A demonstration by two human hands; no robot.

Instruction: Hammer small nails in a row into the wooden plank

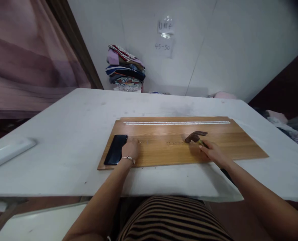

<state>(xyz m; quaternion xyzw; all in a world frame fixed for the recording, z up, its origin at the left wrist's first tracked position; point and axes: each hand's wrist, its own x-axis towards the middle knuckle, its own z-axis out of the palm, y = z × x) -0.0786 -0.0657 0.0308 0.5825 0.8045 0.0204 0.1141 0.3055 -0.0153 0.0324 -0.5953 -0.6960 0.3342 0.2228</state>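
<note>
A claw hammer [195, 137] is gripped by its handle in my right hand [212, 152], its head low over the wooden board [161, 155]. Whether the head touches the wood I cannot tell. A row of small dark marks or nails [175, 143] runs along the board left of the hammer head. My left hand [131, 148] is at the board's left part, beside a black phone [116, 149] lying on it. Its fingers are curled closed, and what they hold is hidden. A few tiny thin pieces, perhaps nails [147, 141], lie just right of these fingers.
Two thin white strips [176, 123] lie along the board's far edge. The board rests on a white-covered table [63, 134]. A white roll [10, 152] lies at the left. Folded cloths [126, 68] are stacked against the wall behind, and a pink curtain [33, 57] hangs left.
</note>
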